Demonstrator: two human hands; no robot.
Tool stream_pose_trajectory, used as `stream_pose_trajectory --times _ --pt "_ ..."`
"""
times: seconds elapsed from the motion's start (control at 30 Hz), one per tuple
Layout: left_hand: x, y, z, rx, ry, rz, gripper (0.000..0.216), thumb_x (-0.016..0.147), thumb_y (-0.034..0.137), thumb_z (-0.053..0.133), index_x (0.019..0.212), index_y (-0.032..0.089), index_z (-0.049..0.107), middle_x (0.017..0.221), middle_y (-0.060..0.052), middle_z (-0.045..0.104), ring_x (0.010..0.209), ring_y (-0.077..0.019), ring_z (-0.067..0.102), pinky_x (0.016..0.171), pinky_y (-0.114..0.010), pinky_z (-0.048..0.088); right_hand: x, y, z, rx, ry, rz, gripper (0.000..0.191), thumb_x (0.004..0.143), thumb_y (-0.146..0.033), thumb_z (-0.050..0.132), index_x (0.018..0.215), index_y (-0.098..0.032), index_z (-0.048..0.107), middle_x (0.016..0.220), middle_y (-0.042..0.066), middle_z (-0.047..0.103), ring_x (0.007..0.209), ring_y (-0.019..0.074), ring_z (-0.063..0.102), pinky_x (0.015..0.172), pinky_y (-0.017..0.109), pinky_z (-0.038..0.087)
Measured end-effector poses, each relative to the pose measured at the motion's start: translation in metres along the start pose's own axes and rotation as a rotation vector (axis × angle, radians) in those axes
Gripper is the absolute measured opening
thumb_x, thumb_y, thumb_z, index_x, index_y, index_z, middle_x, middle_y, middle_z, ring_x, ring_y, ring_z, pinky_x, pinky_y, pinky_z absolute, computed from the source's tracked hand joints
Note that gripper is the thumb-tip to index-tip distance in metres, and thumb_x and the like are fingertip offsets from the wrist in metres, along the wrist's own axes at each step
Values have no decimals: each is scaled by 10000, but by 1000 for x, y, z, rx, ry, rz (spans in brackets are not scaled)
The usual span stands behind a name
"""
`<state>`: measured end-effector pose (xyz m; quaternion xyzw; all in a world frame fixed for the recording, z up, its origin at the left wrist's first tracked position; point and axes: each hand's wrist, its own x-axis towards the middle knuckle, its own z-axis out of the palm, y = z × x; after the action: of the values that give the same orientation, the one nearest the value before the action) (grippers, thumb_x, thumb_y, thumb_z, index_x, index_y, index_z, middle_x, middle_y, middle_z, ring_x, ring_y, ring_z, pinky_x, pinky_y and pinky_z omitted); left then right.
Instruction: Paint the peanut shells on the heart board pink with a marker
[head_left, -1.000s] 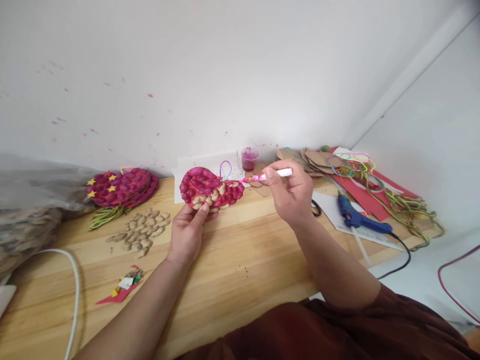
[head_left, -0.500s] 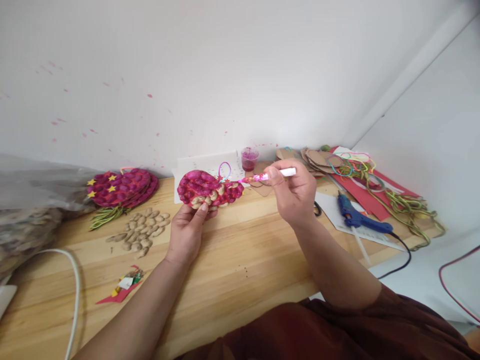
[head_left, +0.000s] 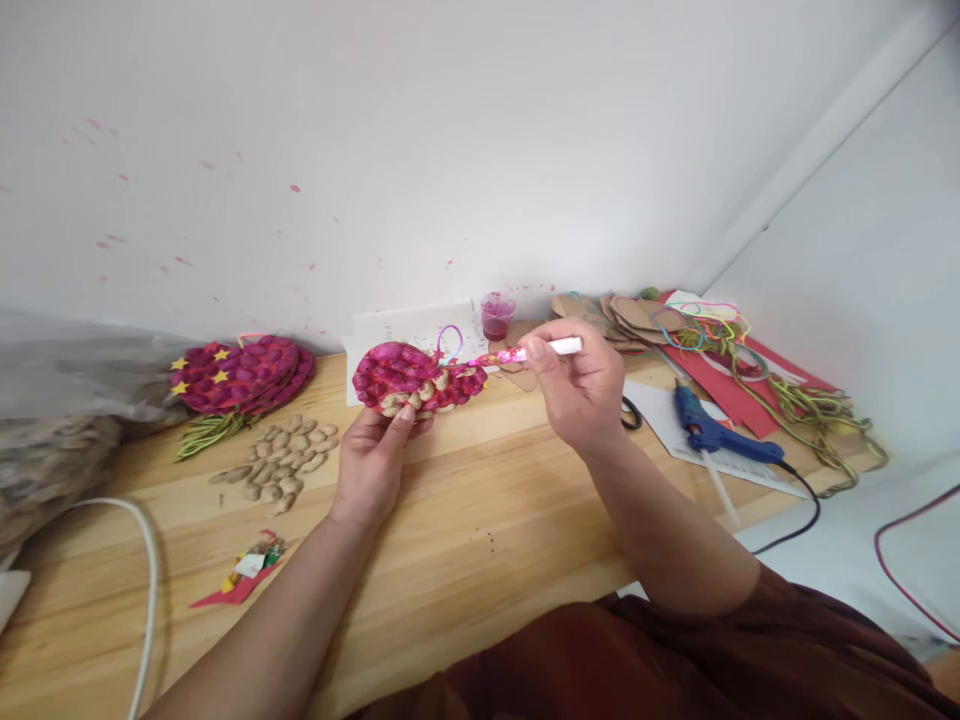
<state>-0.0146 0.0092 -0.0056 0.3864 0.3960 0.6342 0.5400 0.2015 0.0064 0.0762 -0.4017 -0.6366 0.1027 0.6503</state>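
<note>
My left hand [head_left: 375, 455] grips the lower edge of a peanut-covered craft piece [head_left: 397, 372], thumb on the front. Most of its peanuts are painted magenta; those along the lower edge are bare tan. A purple-blue cord loop [head_left: 451, 340] rises from its top. My right hand [head_left: 581, 385] pinches a white-handled paintbrush [head_left: 536, 351], stained pink towards its tip. The brush points left, its tip at the right part of the piece; whether it touches, I cannot tell. Behind them stands a clear plastic cup [head_left: 498, 318] with magenta paint.
Finished-looking magenta pieces with yellow stars [head_left: 247, 375] lie left, near loose peanuts [head_left: 285, 458] and a plastic bag of peanuts [head_left: 60, 460]. Right are a blue glue gun [head_left: 724, 440] with its cable, cardboard shapes [head_left: 645, 315], green cord [head_left: 817, 415] and red paper [head_left: 757, 400].
My right hand and the brush have shifted slightly left, bringing the brush tip further over the craft piece. My left hand holds the piece almost still.
</note>
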Motion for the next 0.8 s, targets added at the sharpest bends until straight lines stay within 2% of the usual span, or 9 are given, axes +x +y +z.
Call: stream_pose_trajectory --times 0.17,0.47,0.8 --pt "1 2 1 -52 -6 -36 330 696 388 915 929 210 764 971 -19 758 844 -150 704 820 -302 604 0 2 0 -26 23 45 139 947 -343 663 885 -218 663 769 -9 665 696 130 599 664 289 482" --pt "0 7 2 -134 -33 -203 364 643 372 946 890 191 749 890 -25 747 744 -136 694 706 -263 598 -2 0 2 -4 18 2 112 953 -324 652 922 -221 683 853 14 720 772 146 649 751 312 540" --pt "0 6 0 -184 -45 -289 347 638 346 949 862 170 751 840 -26 748 725 -138 704 647 -236 607 -4 2 2 3 7 -17 90 957 -303 647 953 -219 679 900 25 727 809 155 661 786 333 541"
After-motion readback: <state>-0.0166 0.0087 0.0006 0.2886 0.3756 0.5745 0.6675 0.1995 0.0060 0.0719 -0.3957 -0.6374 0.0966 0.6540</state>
